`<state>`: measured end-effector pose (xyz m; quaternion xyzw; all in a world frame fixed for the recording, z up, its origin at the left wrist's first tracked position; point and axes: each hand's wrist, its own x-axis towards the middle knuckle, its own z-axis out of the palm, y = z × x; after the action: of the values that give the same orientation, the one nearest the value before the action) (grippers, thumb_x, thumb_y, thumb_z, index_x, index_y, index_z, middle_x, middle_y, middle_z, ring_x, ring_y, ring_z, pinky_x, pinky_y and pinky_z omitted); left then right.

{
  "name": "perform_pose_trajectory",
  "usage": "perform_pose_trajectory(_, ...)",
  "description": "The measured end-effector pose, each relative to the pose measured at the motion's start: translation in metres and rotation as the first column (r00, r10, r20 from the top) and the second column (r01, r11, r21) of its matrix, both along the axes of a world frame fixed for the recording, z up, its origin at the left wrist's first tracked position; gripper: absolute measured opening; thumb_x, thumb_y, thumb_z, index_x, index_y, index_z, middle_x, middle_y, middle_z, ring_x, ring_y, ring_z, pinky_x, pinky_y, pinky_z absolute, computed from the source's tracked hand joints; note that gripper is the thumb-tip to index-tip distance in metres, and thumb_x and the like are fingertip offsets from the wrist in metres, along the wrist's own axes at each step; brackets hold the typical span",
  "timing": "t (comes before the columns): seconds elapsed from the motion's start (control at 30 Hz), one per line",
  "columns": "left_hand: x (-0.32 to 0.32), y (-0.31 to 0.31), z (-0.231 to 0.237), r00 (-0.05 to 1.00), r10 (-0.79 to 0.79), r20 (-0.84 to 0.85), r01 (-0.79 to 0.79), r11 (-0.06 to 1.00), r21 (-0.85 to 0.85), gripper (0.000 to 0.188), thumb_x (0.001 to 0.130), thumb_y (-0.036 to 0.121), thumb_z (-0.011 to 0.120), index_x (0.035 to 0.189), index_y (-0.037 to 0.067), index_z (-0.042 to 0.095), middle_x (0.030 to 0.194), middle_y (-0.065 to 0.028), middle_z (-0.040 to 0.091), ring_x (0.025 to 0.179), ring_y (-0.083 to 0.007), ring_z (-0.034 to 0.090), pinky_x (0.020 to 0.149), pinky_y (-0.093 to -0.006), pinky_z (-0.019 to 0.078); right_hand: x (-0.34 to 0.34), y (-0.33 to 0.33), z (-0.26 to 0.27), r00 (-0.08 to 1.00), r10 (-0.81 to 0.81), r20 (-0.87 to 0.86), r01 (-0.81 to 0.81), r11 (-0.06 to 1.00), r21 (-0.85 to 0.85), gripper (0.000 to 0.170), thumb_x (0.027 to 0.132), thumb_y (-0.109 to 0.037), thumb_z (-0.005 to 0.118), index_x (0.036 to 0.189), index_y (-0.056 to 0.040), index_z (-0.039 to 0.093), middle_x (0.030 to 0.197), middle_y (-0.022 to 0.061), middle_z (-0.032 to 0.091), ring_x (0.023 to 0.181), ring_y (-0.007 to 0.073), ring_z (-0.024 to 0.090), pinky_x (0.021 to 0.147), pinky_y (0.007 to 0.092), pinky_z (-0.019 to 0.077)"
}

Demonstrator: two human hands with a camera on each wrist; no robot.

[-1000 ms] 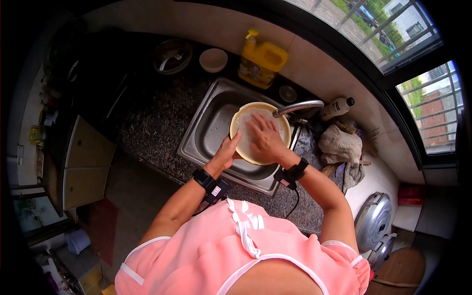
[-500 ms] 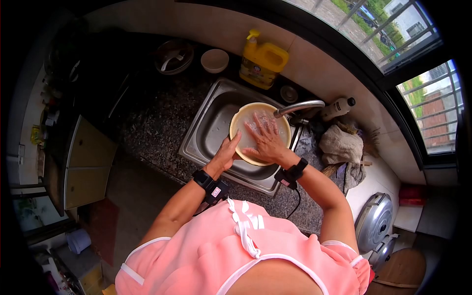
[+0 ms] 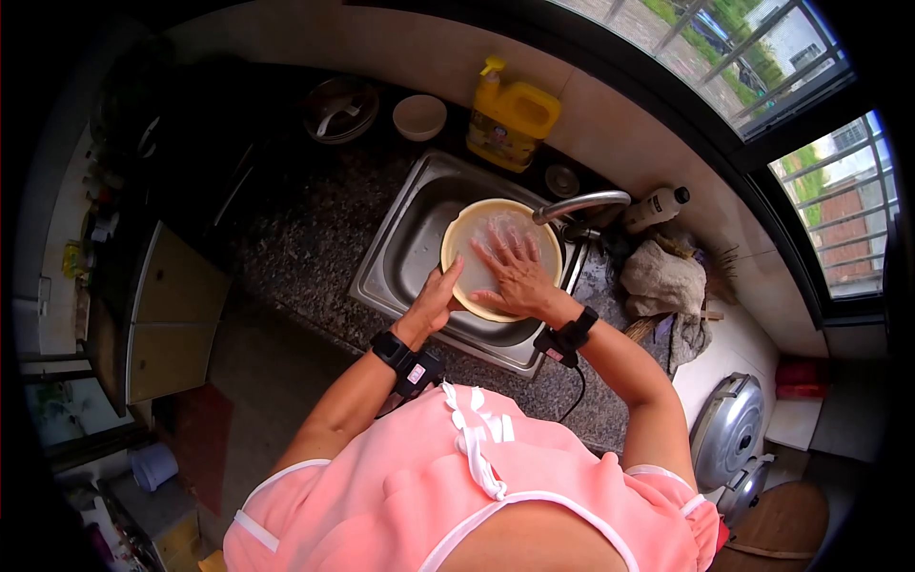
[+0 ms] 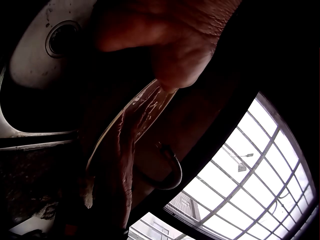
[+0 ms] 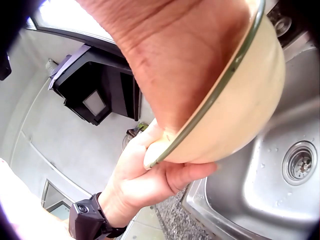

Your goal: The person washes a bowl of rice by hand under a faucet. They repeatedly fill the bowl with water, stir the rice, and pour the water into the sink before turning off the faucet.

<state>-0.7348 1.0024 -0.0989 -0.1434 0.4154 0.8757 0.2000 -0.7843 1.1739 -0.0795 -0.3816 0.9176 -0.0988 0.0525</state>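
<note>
Nudged slightly leftward over the sink [image 3: 405, 246] since a second ago, the cream bowl [image 5: 252, 112] sits in my left hand [image 3: 434, 298], thumb clamped at its rim, as my right hand [image 3: 520, 278] lies palm-down inside, fingers apart, in cloudy liquid [image 3: 474, 274]. Swishing or rinsing appears under way; the next move likely calls for a level hold. Beyond: faucet [image 3: 586, 202], speckled counter [image 3: 295, 272], yellow jug [image 3: 510, 122], barred window [image 3: 846, 210].

A rounded, deep bowl [image 5: 252, 102], cream-yellow and smooth-walled with a dark green rim, is held mouth up over the steel sink [image 3: 408, 238], near the tip of the faucet [image 3: 583, 203]. It contains cloudy, whitish liquid [image 3: 479, 225], probably water, though glare and blur make this uncertain
</note>
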Motion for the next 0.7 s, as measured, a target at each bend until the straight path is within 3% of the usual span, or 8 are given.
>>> perform_pose_trajectory(0.43,0.024,-0.018,-0.007,0.993,0.115,-0.008,-0.116,0.992,-0.055,0.052,0.089,0.039,0.049,0.126,0.003,0.038,0.115,-0.0106,0.052,0.102,-0.0175,0.053,0.081,-0.0318,0.0483,0.006,-0.022,-0.006,0.992,0.075,-0.105,-0.084,0.994,-0.077,0.071,0.081,-0.057,0.044,0.138,-0.0192,0.026,0.144,0.0142,0.018,0.132,0.0348,0.019,0.103,0.0548,0.0131)
perform_pose_trajectory(0.53,0.028,-0.023,-0.006,0.990,0.138,-0.011,-0.138,0.989,-0.053,0.053,0.089,0.038,0.049,0.126,0.001,0.039,0.116,-0.0108,0.051,0.103,-0.0174,0.052,0.085,-0.0310,0.0447,0.006,-0.022,0.011,0.997,0.069,-0.047,-0.075,0.984,-0.162,0.067,0.082,-0.046,0.051,0.137,-0.0168,0.029,0.140,0.0154,0.026,0.130,0.0339,0.023,0.103,0.0528,0.0156)
perform_pose_trajectory(0.63,0.029,-0.028,-0.006,0.989,0.146,-0.017,-0.147,0.987,-0.069,0.053,0.090,0.038,0.049,0.125,0.000,0.039,0.117,-0.0112,0.051,0.103,-0.0176,0.052,0.087,-0.0311,0.0434,0.001,-0.016,0.032,0.996,0.085,0.001,-0.075,0.885,-0.459,0.054,0.081,-0.022,0.058,0.130,-0.0117,0.038,0.130,0.0158,0.040,0.124,0.0334,0.033,0.101,0.0469,0.0249)
perform_pose_trajectory(0.7,0.031,-0.031,-0.004,0.988,0.152,-0.031,-0.154,0.984,-0.084,0.052,0.090,0.037,0.049,0.125,0.000,0.040,0.116,-0.0113,0.051,0.103,-0.0177,0.052,0.086,-0.0310,0.0438,-0.001,-0.009,0.038,1.000,0.011,0.010,-0.003,0.816,-0.578,0.047,0.078,-0.008,0.057,0.123,-0.0080,0.045,0.122,0.0157,0.046,0.117,0.0330,0.041,0.097,0.0424,0.0313)
